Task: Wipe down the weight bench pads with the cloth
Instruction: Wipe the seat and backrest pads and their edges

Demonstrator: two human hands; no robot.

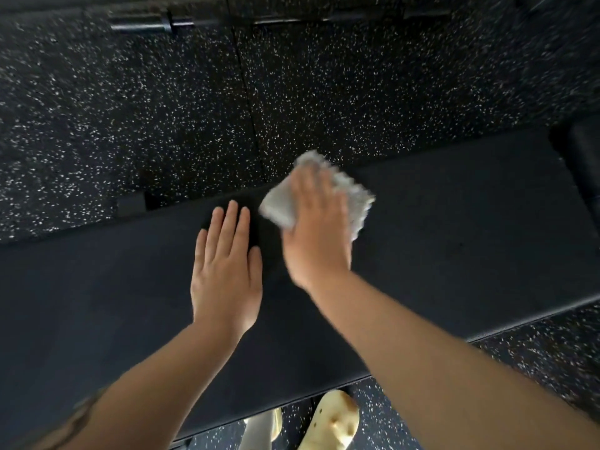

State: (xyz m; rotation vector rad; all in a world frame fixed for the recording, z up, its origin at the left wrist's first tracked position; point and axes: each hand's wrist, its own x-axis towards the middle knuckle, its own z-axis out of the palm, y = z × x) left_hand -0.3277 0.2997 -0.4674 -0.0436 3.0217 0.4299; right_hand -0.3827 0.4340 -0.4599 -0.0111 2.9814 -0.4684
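Head view, the only one: my right hand (316, 228) lay palm-down on the crumpled pale grey cloth (354, 203), fingers spread flat and pressing it to the pad, not curled round it; hand and cloth were motion-blurred, so I judged myself mid-stroke; the cloth sat near the far edge of the long black vinyl bench pad (454, 228), roughly mid-length, one corner overhanging toward the black speckled rubber floor (162, 108); my left hand (227, 271) was flat on the pad just beside the right, fingers straight and close together, holding nothing, bracing by the look of it.

Progress: wiping under way; the pad showed no wet streaks or visible dirt, so I couldn't tell which parts were already done; judged the left stretch of the pad, under and beyond the bracing hand, and the right end as possibly left; a second black padded piece (581, 164) at the right edge looked untouched, though it was mostly out of shot.

Below the near edge: pale yellow clog-style shoe (334, 420) on the floor; black bar (139, 24) lying far off at top.
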